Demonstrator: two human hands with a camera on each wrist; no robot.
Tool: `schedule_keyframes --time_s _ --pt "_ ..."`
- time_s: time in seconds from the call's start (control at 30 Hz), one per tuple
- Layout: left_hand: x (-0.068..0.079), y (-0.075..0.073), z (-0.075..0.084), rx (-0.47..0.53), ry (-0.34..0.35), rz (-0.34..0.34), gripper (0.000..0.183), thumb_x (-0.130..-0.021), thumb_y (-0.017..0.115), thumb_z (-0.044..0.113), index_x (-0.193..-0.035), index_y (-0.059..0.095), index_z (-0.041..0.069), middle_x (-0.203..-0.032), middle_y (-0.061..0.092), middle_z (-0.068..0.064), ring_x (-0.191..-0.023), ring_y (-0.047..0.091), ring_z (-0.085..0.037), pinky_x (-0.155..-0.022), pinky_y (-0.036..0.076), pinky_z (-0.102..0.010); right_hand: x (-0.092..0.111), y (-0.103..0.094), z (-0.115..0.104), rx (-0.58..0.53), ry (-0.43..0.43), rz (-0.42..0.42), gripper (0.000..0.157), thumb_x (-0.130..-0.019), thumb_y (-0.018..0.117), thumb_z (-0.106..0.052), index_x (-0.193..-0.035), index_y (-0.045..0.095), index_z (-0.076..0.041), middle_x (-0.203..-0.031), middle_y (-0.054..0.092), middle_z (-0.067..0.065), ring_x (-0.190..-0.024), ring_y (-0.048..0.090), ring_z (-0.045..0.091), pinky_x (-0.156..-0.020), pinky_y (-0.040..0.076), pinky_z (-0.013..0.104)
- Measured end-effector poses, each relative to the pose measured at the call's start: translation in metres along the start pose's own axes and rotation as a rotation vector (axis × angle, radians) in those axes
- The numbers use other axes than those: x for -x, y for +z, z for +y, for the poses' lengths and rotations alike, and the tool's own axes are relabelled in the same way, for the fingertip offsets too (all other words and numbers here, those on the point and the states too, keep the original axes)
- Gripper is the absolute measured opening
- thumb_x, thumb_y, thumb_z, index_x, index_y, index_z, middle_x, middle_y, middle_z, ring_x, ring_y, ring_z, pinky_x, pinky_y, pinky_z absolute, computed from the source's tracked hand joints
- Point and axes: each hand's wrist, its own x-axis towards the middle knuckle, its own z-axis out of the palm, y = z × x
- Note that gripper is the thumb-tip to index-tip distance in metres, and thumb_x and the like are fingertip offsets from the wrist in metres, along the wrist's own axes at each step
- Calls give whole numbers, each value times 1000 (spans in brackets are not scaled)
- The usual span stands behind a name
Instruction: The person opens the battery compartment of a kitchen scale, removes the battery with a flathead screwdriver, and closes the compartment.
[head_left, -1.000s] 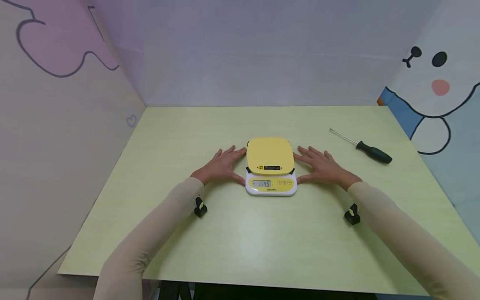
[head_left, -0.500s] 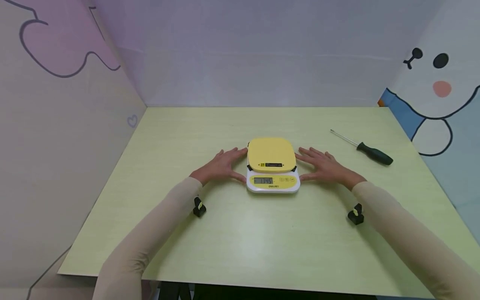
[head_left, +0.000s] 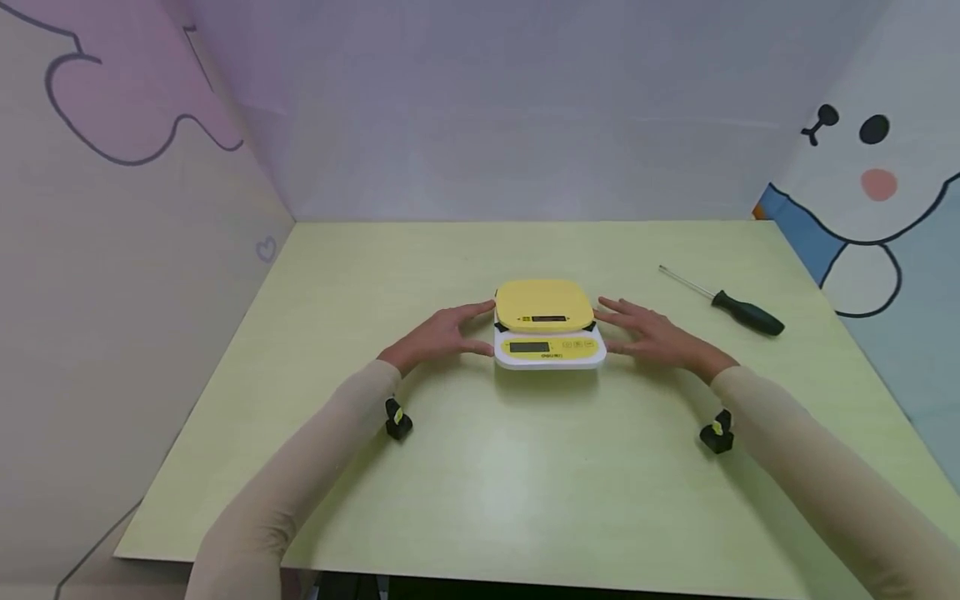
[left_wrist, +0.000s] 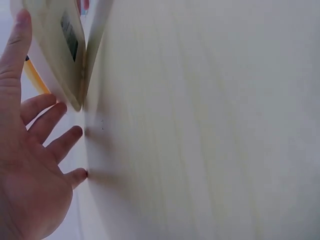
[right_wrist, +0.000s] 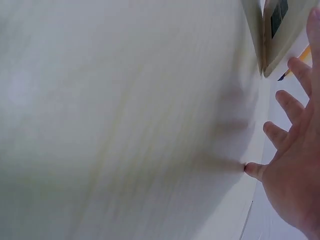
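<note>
A yellow and white kitchen scale (head_left: 551,350) stands between the two hands in the head view, its display side raised off the tabletop and its far side low. Its pale underside (left_wrist: 62,52), with a dark rectangular patch, shows in the left wrist view. At the scale's left side is my left hand (head_left: 438,333), its thumb and fingers stretched apart and the thumb along the side wall. My right hand (head_left: 660,337) mirrors it on the right, fingers spread and straight, thumb by the front corner. In the right wrist view, the little finger of that hand (right_wrist: 295,165) rests on the table.
A screwdriver (head_left: 742,312) with a dark green handle lies on the table to the right of the right hand. The pale wooden tabletop (head_left: 480,483) meets printed walls at the back and sides. A small black device (head_left: 399,421) hangs at the left wrist, another (head_left: 717,433) at the right.
The front of the scale has risen from the table, tipping it backward, and a shadow now shows beneath. The display's 174.5 is no longer readable. Both hands stay at its sides.
</note>
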Motion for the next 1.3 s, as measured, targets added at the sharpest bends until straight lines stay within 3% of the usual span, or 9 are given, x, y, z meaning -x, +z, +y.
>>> schedule_keyframes --time_s 0.2,0.37,0.53,0.67,0.9,1.1,1.3 --pt "2 -1 2 119 -26 62 76 -79 66 68 -146 41 43 -156 38 10 -147 30 -19 -117 30 -49 2 -4 -3 -178 -16 33 54 -104 49 -28 -152 35 -10 -163 20 12 -150 12 41 -116 13 67" --pt "0 -1 7 163 -10 105 64 -88 60 62 -145 47 36 -153 43 5 -138 44 -27 -113 38 -48 4 -7 -9 -295 23 74 52 -105 44 -30 -153 33 -14 -161 26 11 -148 19 40 -115 18 66" --pt "-1 1 14 165 21 189 53 -95 57 52 -141 54 26 -146 52 0 -133 51 -24 -108 44 -43 2 -7 -11 -372 76 130 49 -106 42 -32 -150 40 -10 -154 38 18 -144 30 39 -112 27 64" --pt "-1 3 20 173 44 252 51 -96 56 50 -136 60 20 -141 58 -2 -133 50 -22 -107 44 -43 0 -7 -13 -400 105 176 48 -105 44 -34 -140 52 -3 -148 45 21 -140 35 39 -111 30 62" --pt "-5 5 26 187 16 312 57 -94 51 61 -129 66 18 -133 64 -2 -128 55 -22 -108 43 -43 -3 -6 -15 -425 130 270 49 -103 48 -39 -136 58 -4 -142 53 18 -136 44 37 -109 35 60" --pt "-8 5 29 218 9 346 53 -93 54 58 -121 72 16 -118 72 -3 -116 63 -21 -100 49 -42 -6 -3 -17 -459 138 366 46 -100 53 -40 -128 65 -5 -133 61 17 -129 52 32 -104 43 55" --pt "-9 8 30 291 4 384 56 -93 52 61 -114 74 13 -107 74 -6 -101 69 -26 -91 55 -40 -10 0 -18 -442 137 449 41 -99 56 -40 -121 70 -9 -125 68 8 -112 59 9 -89 48 29"
